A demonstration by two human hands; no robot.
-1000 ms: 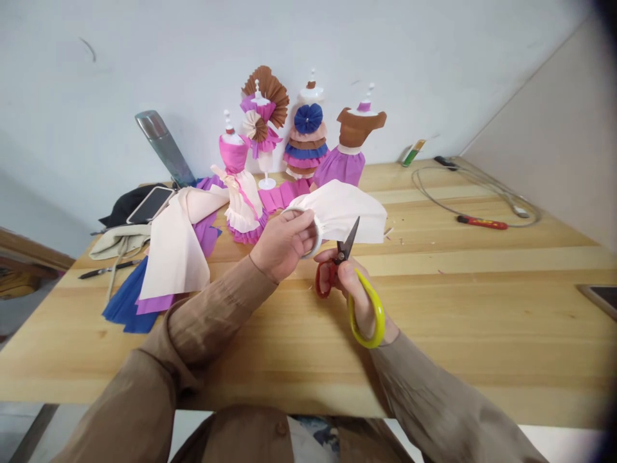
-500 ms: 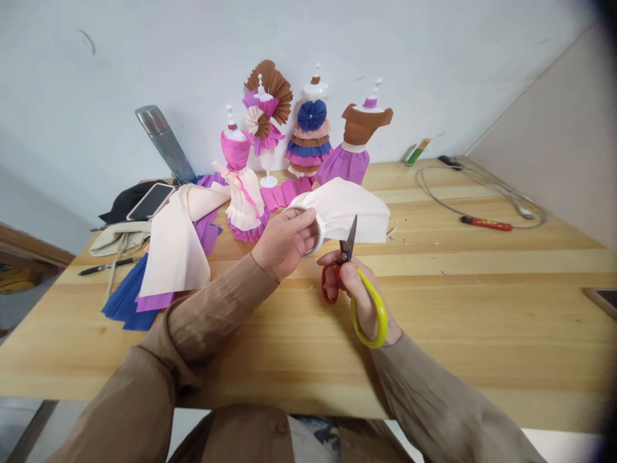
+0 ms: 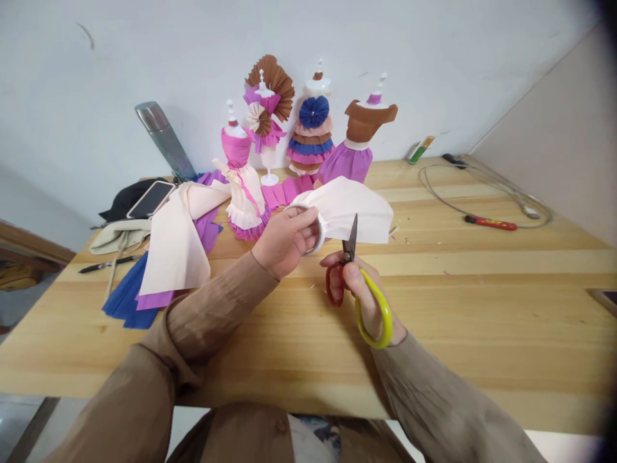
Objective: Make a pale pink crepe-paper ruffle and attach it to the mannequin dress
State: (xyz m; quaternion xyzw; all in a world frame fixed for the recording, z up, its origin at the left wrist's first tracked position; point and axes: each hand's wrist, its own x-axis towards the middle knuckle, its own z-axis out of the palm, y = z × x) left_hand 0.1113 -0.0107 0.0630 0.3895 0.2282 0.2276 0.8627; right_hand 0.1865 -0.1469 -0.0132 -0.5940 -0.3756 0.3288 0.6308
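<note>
My left hand [image 3: 283, 243] is closed around a pale ring [image 3: 319, 239] that looks like a roll of tape, and the gathered end of a cream crepe-paper piece [image 3: 359, 207] is at its fingers. From there the paper fans out to the right. Scissors [image 3: 386, 320] with one yellow and one red handle are gripped in my right hand [image 3: 366, 297]. Their dark blades point up, slightly parted, at the lower edge of the paper. Whether a blade lies behind the paper is hard to see.
Several small dress forms [image 3: 357, 128] in paper dresses stand along the wall. Cream, purple and blue sheets [image 3: 178, 251], a phone [image 3: 150, 200], a pen [image 3: 108, 264] and a flask [image 3: 166, 141] are on the left. On the right lie a cable [image 3: 434, 193] and a red-handled tool [image 3: 490, 222].
My right hand and the scissors have shifted slightly to the right. The left hand keeps its hold on the ring and paper. The view has also moved a little.
</note>
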